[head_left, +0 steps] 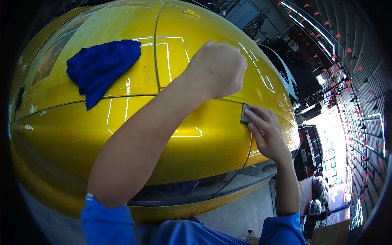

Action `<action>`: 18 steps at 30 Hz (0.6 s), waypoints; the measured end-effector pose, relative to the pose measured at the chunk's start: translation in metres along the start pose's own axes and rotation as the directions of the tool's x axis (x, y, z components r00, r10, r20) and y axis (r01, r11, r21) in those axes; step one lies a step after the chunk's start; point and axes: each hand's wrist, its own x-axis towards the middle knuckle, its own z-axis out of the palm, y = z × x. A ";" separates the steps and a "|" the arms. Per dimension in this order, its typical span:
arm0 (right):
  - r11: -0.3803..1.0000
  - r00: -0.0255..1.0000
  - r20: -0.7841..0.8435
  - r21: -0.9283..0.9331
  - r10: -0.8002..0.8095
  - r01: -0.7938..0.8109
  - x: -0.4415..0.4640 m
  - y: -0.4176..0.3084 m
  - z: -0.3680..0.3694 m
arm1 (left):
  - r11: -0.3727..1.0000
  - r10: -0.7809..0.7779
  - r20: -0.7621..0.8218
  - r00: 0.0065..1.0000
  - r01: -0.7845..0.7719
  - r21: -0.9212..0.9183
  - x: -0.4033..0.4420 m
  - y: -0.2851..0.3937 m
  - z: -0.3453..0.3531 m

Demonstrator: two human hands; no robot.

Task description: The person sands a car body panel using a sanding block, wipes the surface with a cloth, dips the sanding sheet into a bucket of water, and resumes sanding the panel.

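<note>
My left hand (218, 70) is closed in a fist over the glossy yellow car body (196, 151), its back turned up; whatever its fingers may hold is hidden. Lower and to the right, my right hand (267, 132) pinches a small dark grey block (246, 113) between thumb and fingers. That block rests against the yellow panel, close to a panel seam. A crumpled blue cloth (102, 67) lies on the yellow surface at the upper left, apart from both hands.
A yellow emblem (191, 13) sits near the top of the body. Beyond the right side are a white car (286, 75) and a dark vehicle (308, 151). A cardboard box (331, 233) stands at the lower right, on the far side of my right arm.
</note>
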 end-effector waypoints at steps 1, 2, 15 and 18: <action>1.000 1.000 0.006 0.011 -0.015 0.015 0.001 -0.001 -0.001 | 1.000 -0.011 0.017 1.000 0.011 -0.004 0.000 0.000 -0.001; 1.000 1.000 0.017 -0.003 -0.020 0.020 -0.006 0.001 -0.004 | 1.000 -0.030 0.033 0.999 0.030 -0.003 -0.001 -0.001 -0.004; 0.996 0.996 0.018 0.010 -0.085 0.085 -0.008 0.012 -0.001 | 0.999 -0.043 0.104 0.994 0.040 0.031 0.000 0.001 -0.008; 0.997 0.997 0.030 0.009 -0.077 0.077 -0.008 0.013 -0.007 | 1.000 -0.023 0.064 0.998 0.024 -0.015 0.000 0.000 -0.003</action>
